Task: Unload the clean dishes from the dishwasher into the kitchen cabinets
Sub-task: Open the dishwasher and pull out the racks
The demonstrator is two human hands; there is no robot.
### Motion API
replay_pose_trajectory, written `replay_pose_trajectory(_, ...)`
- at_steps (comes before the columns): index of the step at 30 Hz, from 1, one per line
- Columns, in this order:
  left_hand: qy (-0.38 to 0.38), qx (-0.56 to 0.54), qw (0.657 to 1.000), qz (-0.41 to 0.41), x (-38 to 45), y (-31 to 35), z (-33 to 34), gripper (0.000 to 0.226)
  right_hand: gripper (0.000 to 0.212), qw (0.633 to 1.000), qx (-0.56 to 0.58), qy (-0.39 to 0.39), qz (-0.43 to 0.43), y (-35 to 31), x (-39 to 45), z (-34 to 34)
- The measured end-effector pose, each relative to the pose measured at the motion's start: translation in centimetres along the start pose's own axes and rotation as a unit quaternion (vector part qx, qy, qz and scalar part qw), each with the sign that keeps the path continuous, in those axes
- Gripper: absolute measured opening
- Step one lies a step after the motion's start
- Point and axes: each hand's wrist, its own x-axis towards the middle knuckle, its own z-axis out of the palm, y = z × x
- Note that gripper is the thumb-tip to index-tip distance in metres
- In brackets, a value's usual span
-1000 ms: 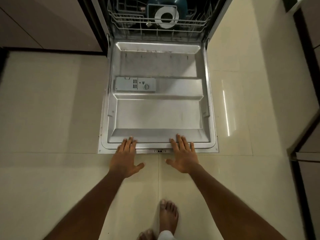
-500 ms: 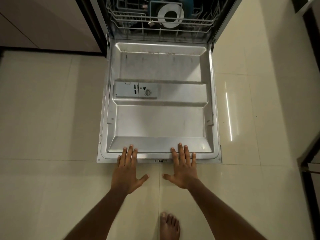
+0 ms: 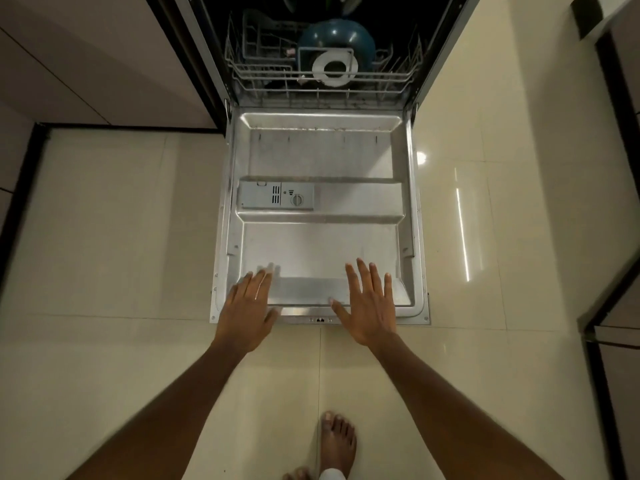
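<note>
The dishwasher door (image 3: 322,157) lies folded down flat in front of me, its steel inner side up. Behind it the lower wire rack (image 3: 242,69) holds a blue bowl (image 3: 336,38) turned on its side, its white foot ring facing me. My left hand (image 3: 247,308) and my right hand (image 3: 370,304) are over the door's near edge, fingers straight and spread, holding nothing. Whether they touch the steel I cannot tell. The left fingertips are blurred.
A grey detergent dispenser (image 3: 277,196) sits on the door's left half. Beige cabinet fronts (image 3: 86,64) stand to the left and a dark-framed unit (image 3: 616,341) to the right. Glossy cream floor tiles (image 3: 114,237) surround the door. My bare foot (image 3: 337,441) is below.
The view has tilted up, showing more of the rack and bowl. Both hands have moved forward from the door's front rim over its inner panel.
</note>
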Motion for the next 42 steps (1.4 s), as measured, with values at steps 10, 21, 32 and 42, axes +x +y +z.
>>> replay_pose_trajectory(10,0.066,0.005,0.998,0.011,2.2,4.1,-17.1,0.07,0.083,0.995,0.054,0.082,-0.004,-2.3,-0.9,-15.1)
replay_pose_trajectory(21,0.094,0.032,0.994,0.04,12.0,1.3,-18.2,0.093,0.094,0.993,0.06,0.096,-0.024,0.1,7.7,-15.3)
replay_pose_trajectory(32,0.087,-0.001,0.996,0.02,28.1,-2.7,-19.4,0.101,0.1,0.991,0.07,0.101,-0.056,0.7,24.6,-18.5)
replay_pose_trajectory(42,0.105,-0.054,0.992,0.037,38.2,-2.3,-22.3,0.098,0.091,0.987,0.068,0.147,-0.021,1.1,37.0,-23.6)
